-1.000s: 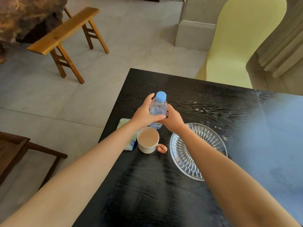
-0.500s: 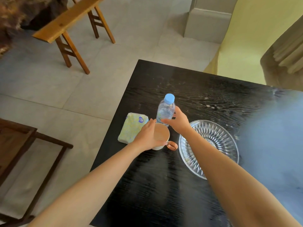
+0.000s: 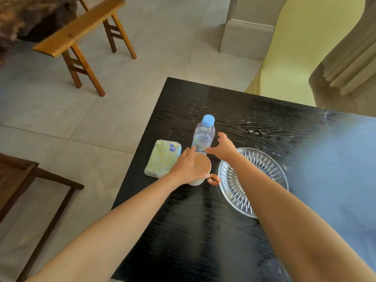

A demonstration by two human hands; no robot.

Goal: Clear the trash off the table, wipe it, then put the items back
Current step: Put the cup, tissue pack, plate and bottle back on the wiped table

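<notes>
A clear water bottle (image 3: 203, 135) with a blue cap stands upright on the black table (image 3: 193, 220). Just in front of it sits a cream cup (image 3: 204, 166) with a copper-coloured handle. My left hand (image 3: 188, 166) grips the cup from its left side, thumb at the near rim and fingers at the far rim. My right hand (image 3: 222, 148) hovers just right of the bottle with fingers spread, holding nothing. A yellow-green tissue pack (image 3: 162, 157) lies left of the cup. Right of the cup, a cut-glass plate (image 3: 266, 169) lies partly under my right forearm.
The table's left edge runs close to the tissue pack, with tiled floor beyond. A wooden bench (image 3: 81, 31) stands at the far left. Dark wooden furniture (image 3: 20, 180) is at the near left. A yellow chair (image 3: 295, 47) and a curtain (image 3: 350, 58) are behind the table.
Both hands have let go of the bottle, which now stands on the table. My left hand dropped onto the cup. My right hand opened and drew slightly right.
</notes>
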